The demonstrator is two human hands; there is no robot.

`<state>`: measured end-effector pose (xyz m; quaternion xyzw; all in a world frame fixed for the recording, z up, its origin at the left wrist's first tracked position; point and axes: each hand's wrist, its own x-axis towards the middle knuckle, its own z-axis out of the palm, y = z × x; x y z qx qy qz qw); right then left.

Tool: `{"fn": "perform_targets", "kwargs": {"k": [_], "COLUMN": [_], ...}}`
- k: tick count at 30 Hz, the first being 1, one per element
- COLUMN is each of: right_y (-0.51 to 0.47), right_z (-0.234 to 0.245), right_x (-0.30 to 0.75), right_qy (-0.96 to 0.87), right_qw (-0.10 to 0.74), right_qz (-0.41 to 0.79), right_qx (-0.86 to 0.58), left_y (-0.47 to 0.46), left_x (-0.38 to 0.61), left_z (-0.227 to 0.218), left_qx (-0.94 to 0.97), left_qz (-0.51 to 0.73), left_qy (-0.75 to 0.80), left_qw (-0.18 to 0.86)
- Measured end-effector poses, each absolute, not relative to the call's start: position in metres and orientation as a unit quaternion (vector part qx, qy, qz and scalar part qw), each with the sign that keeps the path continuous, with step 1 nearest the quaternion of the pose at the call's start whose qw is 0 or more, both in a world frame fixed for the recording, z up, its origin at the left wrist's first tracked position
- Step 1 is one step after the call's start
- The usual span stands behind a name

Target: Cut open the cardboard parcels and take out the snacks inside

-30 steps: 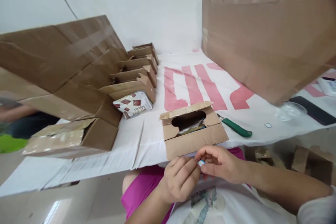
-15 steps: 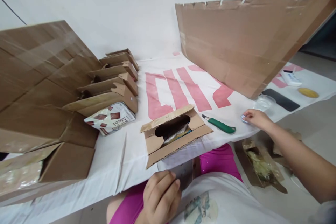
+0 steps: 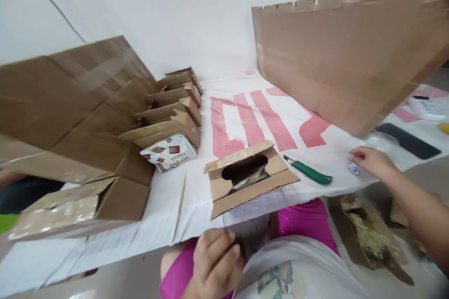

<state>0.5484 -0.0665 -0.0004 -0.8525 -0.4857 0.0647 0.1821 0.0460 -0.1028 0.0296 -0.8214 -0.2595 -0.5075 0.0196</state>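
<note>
My left hand is loosely curled above my lap, in front of the table edge, with nothing visible in its fingers. My right hand is over the table's right front edge. Its fingers are apart from a small blue-and-white item, too small to name, that lies just below the fingertips. Between my hands sits a small open cardboard box with packets partly visible through its oval opening. A green utility knife, blade out, lies to the box's right.
Cardboard boxes line up at the left beside a printed pouch and a large carton. A big cardboard panel stands at right, near a clear round container and a black phone. Someone's arm shows at far left.
The view has turned left, so things sit further right. My right fingers have come off the small blue-and-white item, which now lies on the cloth. My left hand stays curled.
</note>
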Motion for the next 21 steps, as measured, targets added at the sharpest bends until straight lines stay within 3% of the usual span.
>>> {"fn": "perform_targets", "kwargs": {"k": [4, 6, 7, 10, 13, 17, 21], "right_y": [-0.054, -0.049, -0.045, -0.025, 0.004, 0.030, 0.033], "right_z": [0.046, 0.073, 0.084, 0.104, 0.100, 0.080, 0.073], "right_x": [0.490, 0.446, 0.423, 0.359, 0.317, 0.293, 0.290], "right_qy": [-0.557, -0.663, -0.718, -0.854, -0.907, -0.895, -0.898], "right_qw": [0.280, 0.359, 0.354, 0.280, 0.130, -0.034, -0.035], "right_qz": [0.077, 0.085, 0.105, 0.157, 0.164, 0.108, 0.076], "right_qx": [-0.778, -0.651, -0.590, -0.410, -0.365, -0.431, -0.432], "left_y": [-0.070, -0.050, -0.042, -0.026, -0.028, -0.038, -0.040], "left_x": [0.033, 0.034, 0.035, 0.043, 0.048, 0.047, 0.046], "left_z": [0.057, 0.068, 0.071, 0.071, 0.057, 0.034, 0.020], "left_qx": [-0.767, -0.783, -0.808, -0.880, -0.895, -0.877, -0.858], "left_qz": [-0.557, -0.517, -0.472, -0.306, -0.224, -0.268, -0.335], "left_qy": [-0.317, -0.342, -0.346, -0.355, -0.385, -0.399, -0.389], "left_qw": [0.012, -0.042, -0.067, -0.081, -0.039, -0.026, -0.037]}}
